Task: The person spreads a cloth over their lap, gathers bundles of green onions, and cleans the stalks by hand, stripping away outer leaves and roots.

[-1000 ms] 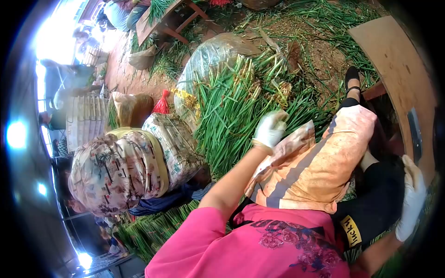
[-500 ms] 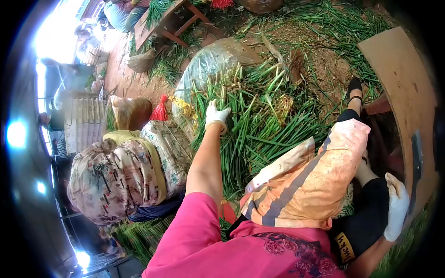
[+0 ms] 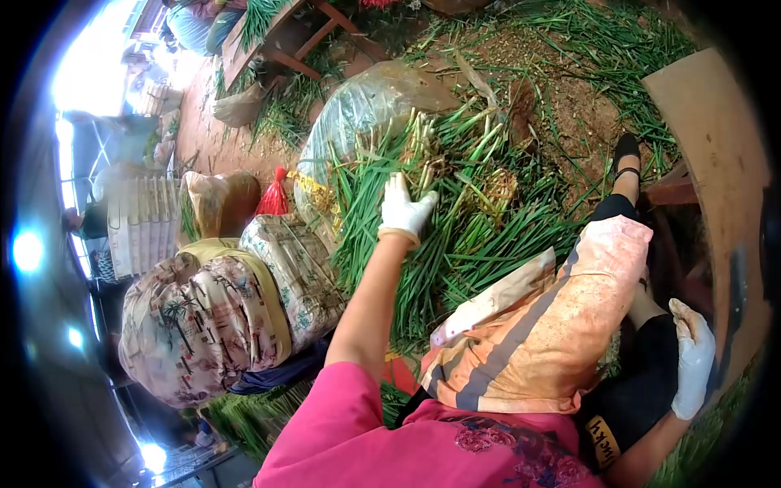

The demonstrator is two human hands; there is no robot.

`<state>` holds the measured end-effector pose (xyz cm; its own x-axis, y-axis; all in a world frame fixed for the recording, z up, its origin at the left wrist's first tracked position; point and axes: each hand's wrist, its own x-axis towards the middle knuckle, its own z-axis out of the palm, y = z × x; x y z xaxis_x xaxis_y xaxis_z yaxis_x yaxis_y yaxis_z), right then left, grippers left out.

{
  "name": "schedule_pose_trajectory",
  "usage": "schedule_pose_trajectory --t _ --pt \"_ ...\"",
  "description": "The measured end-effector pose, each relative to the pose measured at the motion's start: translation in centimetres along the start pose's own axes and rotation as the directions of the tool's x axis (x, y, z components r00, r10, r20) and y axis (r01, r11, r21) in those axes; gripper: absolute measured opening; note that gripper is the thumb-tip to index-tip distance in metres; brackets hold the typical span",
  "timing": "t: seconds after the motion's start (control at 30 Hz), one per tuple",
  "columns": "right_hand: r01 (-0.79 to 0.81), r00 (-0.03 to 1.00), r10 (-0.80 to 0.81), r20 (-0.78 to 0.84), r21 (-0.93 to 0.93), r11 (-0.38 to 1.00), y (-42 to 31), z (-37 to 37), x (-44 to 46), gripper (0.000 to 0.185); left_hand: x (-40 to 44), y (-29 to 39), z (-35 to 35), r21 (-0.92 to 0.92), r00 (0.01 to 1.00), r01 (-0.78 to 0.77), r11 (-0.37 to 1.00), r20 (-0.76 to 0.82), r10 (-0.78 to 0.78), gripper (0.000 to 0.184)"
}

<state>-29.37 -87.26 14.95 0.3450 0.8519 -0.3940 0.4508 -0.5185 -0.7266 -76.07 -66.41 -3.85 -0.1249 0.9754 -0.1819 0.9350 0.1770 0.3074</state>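
My left hand (image 3: 404, 213), in a white glove, lies on a heap of long green stalks like garlic chives (image 3: 431, 244). Its thumb is spread from the fingers, and I see nothing gripped in it. Pale stem ends (image 3: 419, 134) stick up just beyond the fingertips. At the right, my right hand (image 3: 693, 362), also gloved, hangs beside the wooden board (image 3: 704, 122) with its fingers stretched out and nothing in them. A stained orange and grey cloth (image 3: 537, 325) covers my lap.
A clear plastic bag (image 3: 358, 106) sits behind the heap. To the left are a person in a floral garment (image 3: 203, 325), a red bag (image 3: 275, 193) and a white crate (image 3: 142, 224). A dark blade-like strip (image 3: 736, 297) lies on the board. A wooden bench (image 3: 281, 41) stands at the back.
My left hand has shifted right and slightly nearer to me over the green stalks, its thumb spread throughout. My right hand has stayed almost in place beside the board.
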Motion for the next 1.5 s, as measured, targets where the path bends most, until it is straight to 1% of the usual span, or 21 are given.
schedule_pose_trajectory --t 0.17,0.23,0.3,0.37,0.5,0.63,0.67,0.77,0.83,0.93,1.07,1.17,1.2,1.23,1.27,1.3,1.33,1.37,1.43,1.47,1.5 --pt "0.007 0.999 -0.003 0.050 -0.073 0.997 -1.5 0.7 0.6 0.024 -3.4 3.8 -0.8 0.357 0.979 -0.116 0.927 0.196 0.047 0.122" --pt "0.007 1.000 -0.006 0.010 -0.068 0.998 -1.1 0.6 0.8 0.024 -0.5 -0.6 -0.6 0.146 0.998 -0.019 0.989 -0.052 0.027 0.107" --pt "0.019 1.000 -0.019 0.000 -0.052 0.998 -0.1 0.3 0.7 0.025 2.3 -3.0 -1.8 -0.280 0.981 0.185 0.942 0.113 -0.159 0.093" --pt "0.036 0.999 -0.034 0.034 -0.064 0.997 0.3 0.3 0.8 0.026 2.0 -1.2 -2.8 -0.017 0.974 0.210 0.977 0.089 -0.208 0.094" --pt "0.104 0.993 -0.102 0.061 -0.026 0.994 -2.3 1.8 1.3 0.024 -0.5 1.1 1.2 0.378 0.999 -0.035 0.925 0.017 0.031 0.108" --pt "0.273 0.955 -0.255 0.154 -0.112 0.955 -7.7 5.0 3.5 0.022 2.2 1.5 -1.1 0.086 0.956 0.250 0.964 0.138 -0.260 0.091" --pt "0.338 0.927 -0.317 0.202 -0.078 0.938 -9.0 6.3 4.2 0.023 2.7 -0.2 0.0 -0.082 0.972 0.234 0.969 -0.009 -0.236 0.081" --pt "0.411 0.817 -0.474 0.328 0.246 0.878 -10.9 11.6 6.9 0.024 1.0 0.1 -3.1 -0.339 0.912 0.410 0.847 0.116 -0.395 0.080" --pt "0.382 0.789 -0.488 0.375 0.323 0.866 -11.3 16.3 8.1 0.026 -0.9 -1.1 -3.0 -0.449 0.920 0.340 0.826 -0.023 -0.391 0.078" --pt "0.249 0.779 -0.382 0.497 0.315 0.916 -11.0 23.3 9.2 0.038 -2.5 -5.9 0.2 -0.713 0.913 0.045 0.700 -0.256 -0.319 0.066" --pt "0.003 0.832 -0.066 0.550 0.115 0.993 -9.9 30.8 9.6 0.063 -5.0 -6.1 -1.2 -0.837 0.900 -0.023 0.546 -0.255 -0.354 0.064" --pt "-0.227 0.813 -0.070 0.578 0.426 0.876 -7.6 37.9 10.7 0.069 -6.3 -5.1 -2.5 -0.935 0.931 -0.100 0.341 -0.209 -0.300 0.054" --pt "-0.373 0.779 -0.263 0.568 0.759 0.534 -7.3 40.9 10.6 0.064 -6.7 -5.4 -2.5 -0.901 0.945 -0.040 0.432 -0.175 -0.278 0.054" --pt "-0.465 0.765 -0.248 0.594 0.776 0.426 -11.0 38.4 8.4 0.065 -7.0 -4.9 -2.0 -0.959 0.950 -0.031 0.282 -0.116 -0.289 0.049" --pt "-0.429 0.766 -0.233 0.600 0.746 0.509 -12.2 38.8 7.3 0.070 -7.3 -4.3 -1.6 -0.992 0.953 -0.019 0.124 -0.056 -0.299 0.044" --pt "-0.394 0.767 -0.214 0.605 0.707 0.588 -12.9 39.4 6.4 0.074 -8.3 -2.8 -1.4 -0.962 0.960 -0.021 0.273 -0.096 -0.264 0.038" --pt "-0.105 0.886 -0.130 0.445 0.467 0.878 -13.2 40.9 5.9 0.085 -8.7 -1.8 -2.0 -0.923 0.983 0.071 0.378 0.000 -0.185 0.043" --pt "-0.115 0.899 -0.124 0.419 0.500 0.859 -13.2 40.2 5.8 0.079 -9.2 -0.5 -2.5 -0.863 0.987 0.153 0.482 0.110 -0.116 0.049" --pt "-0.129 0.941 -0.116 0.318 0.655 0.745 -11.4 40.1 7.0 0.066 -11.2 2.6 -1.5 -0.488 0.967 -0.252 0.835 -0.155 0.201 0.070" --pt "-0.349 0.880 0.001 0.475 0.645 0.680 -11.6 37.5 7.9 0.041 -11.7 3.1 -0.4 -0.383 0.944 -0.326 0.864 -0.173 0.279 0.079" --pt "-0.332 0.908 0.028 0.419 0.675 0.659 -10.7 37.0 8.7 0.025 -12.1 3.3 0.2 -0.274 0.916 -0.396 0.877 -0.179 0.358 0.088"
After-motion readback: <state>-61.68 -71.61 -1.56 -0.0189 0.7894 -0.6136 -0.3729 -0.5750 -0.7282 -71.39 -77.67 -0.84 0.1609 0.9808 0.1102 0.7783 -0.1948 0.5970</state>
